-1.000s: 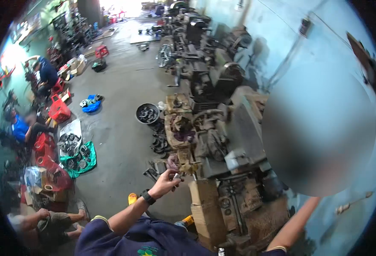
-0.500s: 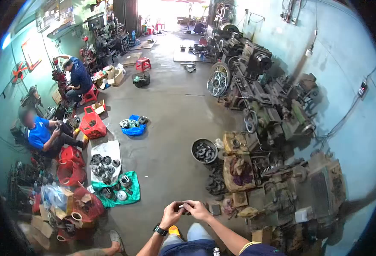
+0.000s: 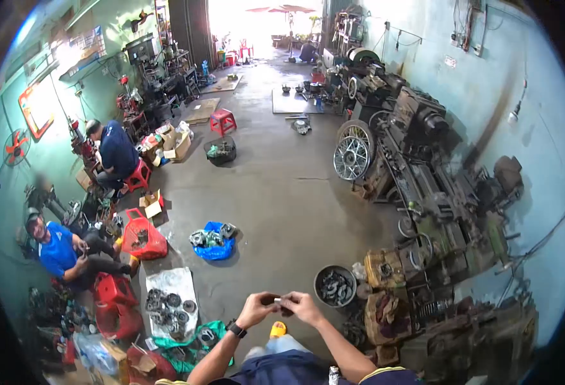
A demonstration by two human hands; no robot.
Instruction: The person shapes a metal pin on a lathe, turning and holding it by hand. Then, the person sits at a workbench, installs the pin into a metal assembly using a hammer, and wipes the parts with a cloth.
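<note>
In front of my waist, my left hand (image 3: 256, 310) and my right hand (image 3: 302, 308) meet with bent fingers. Between their fingertips is a small pale piece (image 3: 278, 299), too small to identify and partly covered by the fingers. A dark watch (image 3: 236, 329) is strapped on my left wrist. Below the hands, a yellow slipper (image 3: 278, 329) shows on my foot. To the right of my right hand, a round basin (image 3: 319, 289) on the floor holds dark curved metal parts (image 3: 337, 287).
Lathes and machinery (image 3: 443, 192) line the right wall. At left, a person in blue (image 3: 58, 250) sits by red baskets (image 3: 142, 237); another person (image 3: 117, 151) sits on a red stool. Metal parts lie on white sheeting (image 3: 170, 282), a green sheet (image 3: 167, 343) and a blue bag (image 3: 217, 250).
My view has shifted, so floor items appear lower and the right-hand basin farther right. Both hands stay together around the small piece, with the fingers slightly rearranged.
</note>
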